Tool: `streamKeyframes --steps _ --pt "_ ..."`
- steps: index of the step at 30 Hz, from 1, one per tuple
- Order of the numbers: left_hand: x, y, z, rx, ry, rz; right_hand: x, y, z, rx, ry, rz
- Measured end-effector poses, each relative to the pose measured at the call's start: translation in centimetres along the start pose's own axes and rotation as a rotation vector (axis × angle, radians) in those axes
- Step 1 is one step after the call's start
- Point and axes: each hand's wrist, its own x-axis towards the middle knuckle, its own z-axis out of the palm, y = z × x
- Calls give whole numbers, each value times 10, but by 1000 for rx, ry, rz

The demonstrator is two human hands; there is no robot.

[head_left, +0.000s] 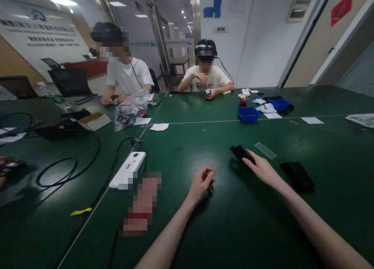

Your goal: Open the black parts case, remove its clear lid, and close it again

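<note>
My right hand [261, 168] grips a flat black case [240, 153], thumb on top, lifted a little off the green table. What the case holds, if anything, does not show. Just beyond that hand lies a clear plastic strip [265, 150]. To its right rests a black pouch [298, 175] with a flap. My left hand [202, 183] is over the middle of the table, its fingers curled together in a loose pinch; whether something small is between the fingertips is hidden.
A white power bank [128, 169] marked 5 and a blurred-out pinkish item [144, 201] lie to the left, with black cables. Farther off are a plastic bag [131, 109], an open box [95, 122] and a blue tray [248, 114]. Two people sit across the table.
</note>
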Motion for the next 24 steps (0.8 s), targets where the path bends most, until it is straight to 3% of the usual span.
streamKeyframes --steps 4,8,12,17,24 --pt "2 -2 0 -26 24 10 -15 -20 26 446 -228 -1" --pt "4 -7 1 -74 45 14 -26 -28 48 822 -372 140" --pt "5 -12 1 -94 56 16 -30 -28 58 1075 -481 152" --pt "5 -10 1 -89 68 10 -31 -27 63 1141 -536 122" --pt "2 -3 0 -38 121 0 -35 -32 64 950 -650 183"
